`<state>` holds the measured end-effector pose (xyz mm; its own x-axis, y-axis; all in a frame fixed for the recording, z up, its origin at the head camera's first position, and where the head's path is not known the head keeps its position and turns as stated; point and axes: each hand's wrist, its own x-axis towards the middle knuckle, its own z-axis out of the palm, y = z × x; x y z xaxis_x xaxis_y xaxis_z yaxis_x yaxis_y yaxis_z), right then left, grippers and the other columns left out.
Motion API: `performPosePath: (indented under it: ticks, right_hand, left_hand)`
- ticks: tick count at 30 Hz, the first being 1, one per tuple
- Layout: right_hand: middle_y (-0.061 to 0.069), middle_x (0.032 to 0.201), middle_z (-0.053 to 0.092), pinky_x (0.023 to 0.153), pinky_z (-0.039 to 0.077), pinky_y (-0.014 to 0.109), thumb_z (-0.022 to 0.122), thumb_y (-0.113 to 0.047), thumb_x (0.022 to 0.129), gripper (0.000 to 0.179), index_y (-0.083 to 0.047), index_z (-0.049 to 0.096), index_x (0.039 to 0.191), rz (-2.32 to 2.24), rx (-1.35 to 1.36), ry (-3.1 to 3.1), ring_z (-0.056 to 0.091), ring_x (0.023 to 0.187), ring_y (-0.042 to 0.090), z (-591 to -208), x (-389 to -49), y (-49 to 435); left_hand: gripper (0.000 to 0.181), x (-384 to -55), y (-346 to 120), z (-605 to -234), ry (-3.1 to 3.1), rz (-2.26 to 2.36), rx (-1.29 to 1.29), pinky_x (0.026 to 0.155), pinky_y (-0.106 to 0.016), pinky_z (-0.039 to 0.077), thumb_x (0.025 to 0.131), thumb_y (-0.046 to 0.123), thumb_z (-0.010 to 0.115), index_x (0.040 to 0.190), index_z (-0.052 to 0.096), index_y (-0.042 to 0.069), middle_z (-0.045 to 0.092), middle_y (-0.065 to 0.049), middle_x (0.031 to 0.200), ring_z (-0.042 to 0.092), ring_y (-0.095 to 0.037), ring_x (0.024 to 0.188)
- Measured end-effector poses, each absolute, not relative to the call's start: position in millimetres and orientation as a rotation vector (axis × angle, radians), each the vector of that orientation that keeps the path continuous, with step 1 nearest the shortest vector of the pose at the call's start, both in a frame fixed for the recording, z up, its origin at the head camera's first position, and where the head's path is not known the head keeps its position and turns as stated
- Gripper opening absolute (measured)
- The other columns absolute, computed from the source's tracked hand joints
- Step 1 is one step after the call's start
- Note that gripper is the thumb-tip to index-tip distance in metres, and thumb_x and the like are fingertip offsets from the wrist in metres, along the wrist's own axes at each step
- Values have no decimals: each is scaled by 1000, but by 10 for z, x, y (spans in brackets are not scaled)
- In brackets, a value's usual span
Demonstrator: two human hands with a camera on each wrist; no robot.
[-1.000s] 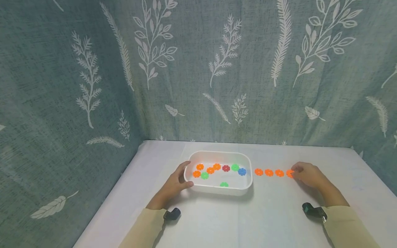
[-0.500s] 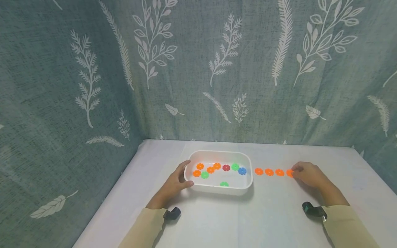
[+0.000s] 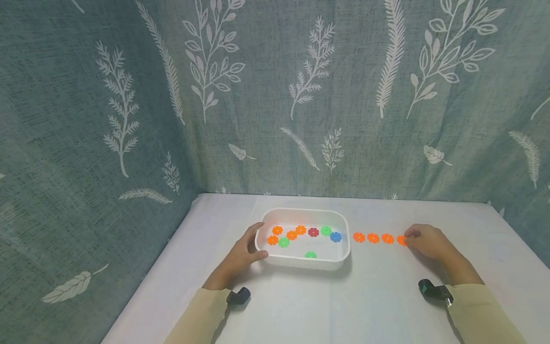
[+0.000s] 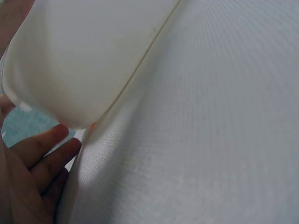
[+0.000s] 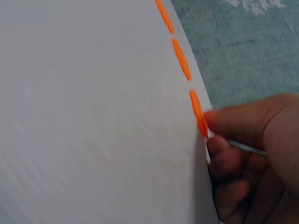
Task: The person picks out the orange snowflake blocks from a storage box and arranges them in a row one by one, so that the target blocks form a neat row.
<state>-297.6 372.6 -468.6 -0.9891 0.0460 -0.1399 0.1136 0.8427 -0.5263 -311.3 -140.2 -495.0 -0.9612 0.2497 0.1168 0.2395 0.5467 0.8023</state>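
My left hand (image 3: 240, 255) holds the left end of a white plastic tub (image 3: 301, 261), thumb at the front rim and fingers at the back corner. The left wrist view shows the tub's outer wall (image 4: 88, 60) close up, with fingers (image 4: 44, 161) beside it. Inside lie several notched plastic discs: orange, green, one red (image 3: 313, 232) and one blue (image 3: 335, 237). Right of the tub, orange discs (image 3: 373, 238) lie in a row on the table. At the row's right end, my right hand (image 3: 431, 242) pinches an orange disc (image 3: 401, 240), partly hidden by the fingertips.
A white cloth covers the table (image 3: 296, 306). Behind and to the left hangs a blue-green curtain (image 3: 266, 95) with white leaf prints, meeting the table's back and left edges. A dark camera (image 3: 238, 296) sits at the left wrist and another camera (image 3: 435, 291) at the right.
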Motion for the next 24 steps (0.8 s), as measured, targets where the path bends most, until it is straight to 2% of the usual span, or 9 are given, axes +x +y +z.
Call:
performPosePath:
  ticks: [5, 11, 16, 24]
  right_hand:
    - [26, 111, 61, 89, 45, 61, 62, -23, 94, 36, 7, 60, 114, -860, 101, 2891, 54, 102, 43, -4656, -2977, 3742]
    - [25, 112, 61, 81, 50, 54, 60, -19, 95, 28, 3, 62, 112, -923, 30, 2916, 57, 99, 40, -4555, -3005, 3658]
    - [26, 117, 59, 83, 50, 54, 59, -22, 96, 31, 3, 61, 115, -980, 42, 2874, 55, 103, 41, -4437, -3045, 3482]
    - [22, 112, 63, 83, 50, 52, 61, -22, 96, 28, 0, 63, 113, -1001, -107, 2907, 58, 100, 37, -4333, -3089, 3218]
  left_hand:
    - [91, -3116, -1411, -4952, 2741, 1427, 438, 107, -60, 27, 74, 49, 80, 149, 31, 34, 34, -8, 155, 36, -29, 139]
    - [92, -3120, -1427, -4934, 2733, 1431, 448, 108, -60, 25, 74, 51, 80, 150, 31, 34, 32, -7, 156, 32, -29, 141]
    - [90, -3126, -1425, -4915, 2716, 1457, 445, 108, -60, 26, 75, 47, 80, 150, 31, 34, 30, -5, 157, 31, -29, 141]
    - [90, -3126, -1416, -4927, 2701, 1460, 447, 107, -63, 25, 76, 45, 81, 150, 32, 32, 33, -11, 155, 34, -33, 139]
